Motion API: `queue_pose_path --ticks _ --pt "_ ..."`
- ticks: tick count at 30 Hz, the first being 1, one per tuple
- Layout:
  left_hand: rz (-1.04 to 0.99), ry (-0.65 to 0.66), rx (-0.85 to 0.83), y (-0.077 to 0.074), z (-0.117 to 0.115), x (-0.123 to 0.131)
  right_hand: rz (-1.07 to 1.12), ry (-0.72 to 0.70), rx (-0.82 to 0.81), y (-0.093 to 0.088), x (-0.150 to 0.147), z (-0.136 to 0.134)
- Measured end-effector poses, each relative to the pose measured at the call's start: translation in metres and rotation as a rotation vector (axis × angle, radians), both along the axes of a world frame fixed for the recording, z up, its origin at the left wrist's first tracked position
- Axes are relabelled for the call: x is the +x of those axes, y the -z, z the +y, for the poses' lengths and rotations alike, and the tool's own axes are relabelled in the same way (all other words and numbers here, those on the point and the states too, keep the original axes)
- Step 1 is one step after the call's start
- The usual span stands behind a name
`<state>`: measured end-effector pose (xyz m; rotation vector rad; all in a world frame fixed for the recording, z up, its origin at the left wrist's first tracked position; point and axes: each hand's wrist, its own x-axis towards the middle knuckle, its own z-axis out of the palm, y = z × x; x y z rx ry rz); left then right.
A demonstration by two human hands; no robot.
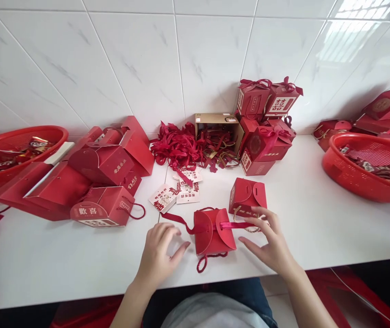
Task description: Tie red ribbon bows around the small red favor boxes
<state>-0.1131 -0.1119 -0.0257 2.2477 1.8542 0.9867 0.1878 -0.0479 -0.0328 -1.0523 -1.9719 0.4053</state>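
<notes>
A small red gift box (214,242) stands on the table in front of me, its two rounded flaps folded over the top. A dark red ribbon (177,218) passes through the slots in the flaps, with one end out to each side. Cord handles stick out at the box's front and back. My left hand (160,250) is beside the box on the left, thumb and fingers apart and nothing in it. To the right, my right hand (270,241) has its fingers spread by the ribbon's other end. Behind that hand sits a second red box (247,196) with a gold cord.
Printed cards (176,193) lie behind the box. Further back are a heap of red ribbons (179,143) and a cardboard box (215,119) of cords. Stacked bow-tied boxes (266,132), unfilled-looking boxes (106,168) and two red baskets (359,182) flank them. A tiled wall rises behind.
</notes>
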Motion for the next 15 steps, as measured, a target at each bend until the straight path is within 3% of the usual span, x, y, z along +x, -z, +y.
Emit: queue_pose_path --ticks 5,8,11,15 --pt "-0.013 0.081 -0.351 0.01 -0.021 0.015 -0.019 -0.125 -0.415 0.002 -0.009 -0.03" --pt "-0.121 -0.02 -0.428 0.014 -0.016 0.024 0.034 -0.09 -0.645 0.007 -0.019 -0.026" --pt "-0.471 -0.083 -0.476 0.015 -0.005 0.03 0.335 -0.052 -0.819 0.017 -0.028 -0.018" --pt "-1.235 -0.076 -0.407 0.008 0.006 0.034 0.917 -0.057 -0.959 0.03 -0.04 -0.016"
